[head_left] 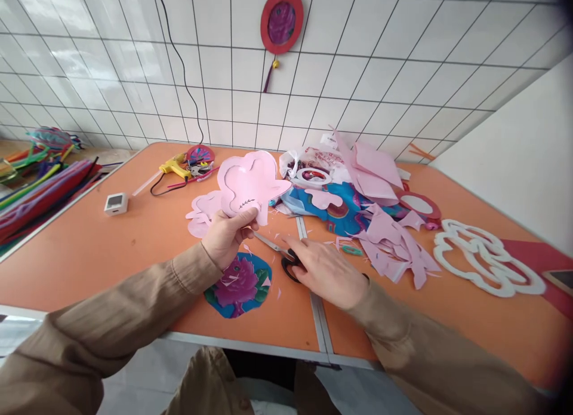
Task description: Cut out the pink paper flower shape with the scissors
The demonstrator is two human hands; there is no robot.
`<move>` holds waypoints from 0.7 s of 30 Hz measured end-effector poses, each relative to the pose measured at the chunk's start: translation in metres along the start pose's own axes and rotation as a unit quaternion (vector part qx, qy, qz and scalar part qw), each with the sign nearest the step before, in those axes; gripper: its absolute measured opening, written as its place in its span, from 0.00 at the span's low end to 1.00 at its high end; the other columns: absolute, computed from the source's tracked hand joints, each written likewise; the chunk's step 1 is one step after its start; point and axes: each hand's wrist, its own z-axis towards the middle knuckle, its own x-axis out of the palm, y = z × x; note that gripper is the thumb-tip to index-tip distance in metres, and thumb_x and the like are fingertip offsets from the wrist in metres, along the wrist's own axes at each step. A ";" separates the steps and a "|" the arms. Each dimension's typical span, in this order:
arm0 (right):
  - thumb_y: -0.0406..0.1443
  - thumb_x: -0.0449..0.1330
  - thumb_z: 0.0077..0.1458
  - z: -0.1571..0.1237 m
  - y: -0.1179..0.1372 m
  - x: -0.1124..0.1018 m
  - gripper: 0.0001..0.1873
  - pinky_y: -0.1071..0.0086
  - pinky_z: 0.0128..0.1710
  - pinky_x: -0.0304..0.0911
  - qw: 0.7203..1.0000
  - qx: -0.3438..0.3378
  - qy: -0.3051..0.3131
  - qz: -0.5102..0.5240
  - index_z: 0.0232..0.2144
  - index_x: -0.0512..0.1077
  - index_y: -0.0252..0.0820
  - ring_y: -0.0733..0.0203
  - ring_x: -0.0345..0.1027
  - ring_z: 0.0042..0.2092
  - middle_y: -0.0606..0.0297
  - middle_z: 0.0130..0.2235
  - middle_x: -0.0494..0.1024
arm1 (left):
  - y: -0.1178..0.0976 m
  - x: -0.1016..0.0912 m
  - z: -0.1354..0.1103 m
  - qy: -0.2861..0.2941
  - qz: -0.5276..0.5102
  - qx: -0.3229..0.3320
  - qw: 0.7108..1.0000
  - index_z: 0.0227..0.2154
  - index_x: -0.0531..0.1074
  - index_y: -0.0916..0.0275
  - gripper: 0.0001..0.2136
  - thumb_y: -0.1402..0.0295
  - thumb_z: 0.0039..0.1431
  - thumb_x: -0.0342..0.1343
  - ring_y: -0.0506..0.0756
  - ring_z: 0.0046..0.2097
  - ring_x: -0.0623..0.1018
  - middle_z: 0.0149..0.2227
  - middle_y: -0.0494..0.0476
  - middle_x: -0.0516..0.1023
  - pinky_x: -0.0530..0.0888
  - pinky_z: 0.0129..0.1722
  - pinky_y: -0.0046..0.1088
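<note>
A pink cloud-shaped cutout (242, 179), with a line along its edge and a small dark sprig print, is pinched upright in my left hand (226, 236). My right hand (329, 269) is at the black handles of a pair of scissors (289, 258), thumb and forefinger around them; the blades point left toward the cutout. Just below my left hand, a blue fabric piece with a purple peony (237, 286) lies flat, with pink scraps on it. Another pink cutout (203, 212) rests behind my left hand.
Pink offcuts (394, 242) and larger pink sheets (369, 170) pile up right. White cloud-shaped frames (486, 260) lie farther right. A yellow glue gun (174, 164) and a small white box (116, 204) sit left. A round red ornament (282, 21) hangs on the tiled wall.
</note>
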 end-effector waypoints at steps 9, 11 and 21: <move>0.38 0.63 0.55 -0.002 -0.035 0.001 0.18 0.65 0.39 0.68 0.857 -0.052 0.080 0.506 0.48 0.71 0.41 0.58 0.74 0.40 0.59 0.39 0.78 | -0.013 -0.011 0.020 -0.066 -0.014 0.032 0.997 0.23 0.74 0.67 0.18 0.63 0.33 0.75 0.46 0.21 0.69 0.19 0.50 0.72 0.64 0.19 0.20; 0.44 0.68 0.52 0.000 -0.037 0.006 0.22 0.68 0.33 0.66 0.762 -0.077 0.128 0.630 0.46 0.71 0.41 0.61 0.73 0.35 0.63 0.34 0.76 | -0.017 -0.012 0.023 -0.074 -0.012 0.040 0.996 0.24 0.74 0.67 0.19 0.62 0.33 0.75 0.45 0.21 0.69 0.19 0.50 0.72 0.64 0.19 0.20; 0.62 0.66 0.47 0.011 -0.024 0.005 0.34 0.76 0.19 0.54 0.640 -0.140 0.099 0.749 0.40 0.65 0.42 0.71 0.60 0.17 0.74 0.19 0.70 | -0.031 0.022 0.025 -0.045 0.059 0.049 0.996 0.21 0.76 0.65 0.13 0.62 0.41 0.71 0.47 0.22 0.70 0.19 0.52 0.73 0.65 0.22 0.23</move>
